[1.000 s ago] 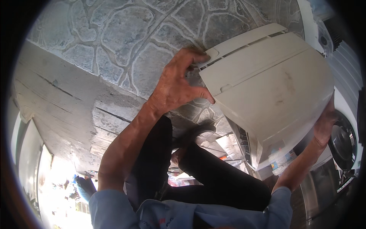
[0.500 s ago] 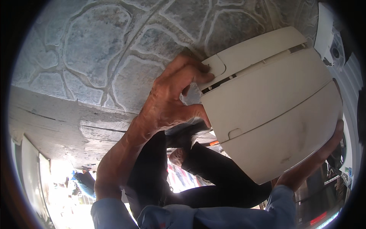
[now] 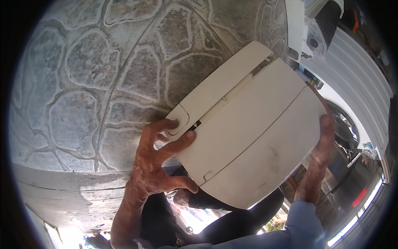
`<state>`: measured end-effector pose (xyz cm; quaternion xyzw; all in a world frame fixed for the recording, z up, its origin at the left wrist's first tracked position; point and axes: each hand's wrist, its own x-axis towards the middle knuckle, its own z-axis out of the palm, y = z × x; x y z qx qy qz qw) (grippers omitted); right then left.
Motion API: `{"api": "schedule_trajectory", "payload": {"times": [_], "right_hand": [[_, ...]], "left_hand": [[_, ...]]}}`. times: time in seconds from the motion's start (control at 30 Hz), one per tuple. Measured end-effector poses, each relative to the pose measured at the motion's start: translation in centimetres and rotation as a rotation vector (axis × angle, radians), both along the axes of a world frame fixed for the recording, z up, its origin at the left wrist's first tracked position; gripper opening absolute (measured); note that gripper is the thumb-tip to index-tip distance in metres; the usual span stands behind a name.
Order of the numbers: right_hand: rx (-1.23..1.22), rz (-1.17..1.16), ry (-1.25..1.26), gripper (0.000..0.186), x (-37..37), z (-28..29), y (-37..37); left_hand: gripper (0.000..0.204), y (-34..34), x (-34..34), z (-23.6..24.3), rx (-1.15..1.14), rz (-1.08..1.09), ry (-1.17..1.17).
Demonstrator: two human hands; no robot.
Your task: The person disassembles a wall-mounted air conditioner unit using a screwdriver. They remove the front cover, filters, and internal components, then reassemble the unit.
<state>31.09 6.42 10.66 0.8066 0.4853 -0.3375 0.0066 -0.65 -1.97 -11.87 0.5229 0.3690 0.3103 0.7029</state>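
A broad off-white plastic casing [image 3: 244,124] is held tilted in front of me; it looks like a printer's housing. Along its upper left side runs a narrow strip panel [image 3: 219,83], with a dark gap between it and the main face. My left hand [image 3: 155,162] grips the casing's lower left edge, its fingertips at the strip's corner and the gap and its thumb lower down. My right hand [image 3: 323,141] is wrapped round the right edge, part of its fingers hidden behind. A dark smudge marks the lower part of the face.
Stone-patterned paving [image 3: 83,112] spreads beyond the casing, edged by a worn concrete step [image 3: 103,193]. My dark-trousered legs [image 3: 248,226] are below the casing. At right are a white ribbed panel [image 3: 356,79], a white part with a round hole [image 3: 313,41] and a dark vehicle [image 3: 352,186].
The casing has shifted left in view and turned counterclockwise, with both hands still on it. My left fingers have spread along the strip's corner and gap. The view itself has moved too.
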Motion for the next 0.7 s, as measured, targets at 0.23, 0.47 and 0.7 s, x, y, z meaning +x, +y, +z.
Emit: {"api": "schedule_trajectory", "payload": {"times": [0.23,0.47,0.7], "right_hand": [[0.01,0.021,-0.012,0.098,-0.8,-0.6,1.1],[0.154,-0.58,0.618,0.084,1.5,-1.2,-0.3],[-0.002,0.041,0.328,0.036,15.1,-5.9,-0.1]], "left_hand": [[0.105,-1.6,0.0,0.0,-0.06,0.083,0.058],[0.114,-1.2,-0.6,0.5,0.013,-0.043,0.143],[0.083,0.3,3.0,5.0,0.098,-0.164,0.274]]}}
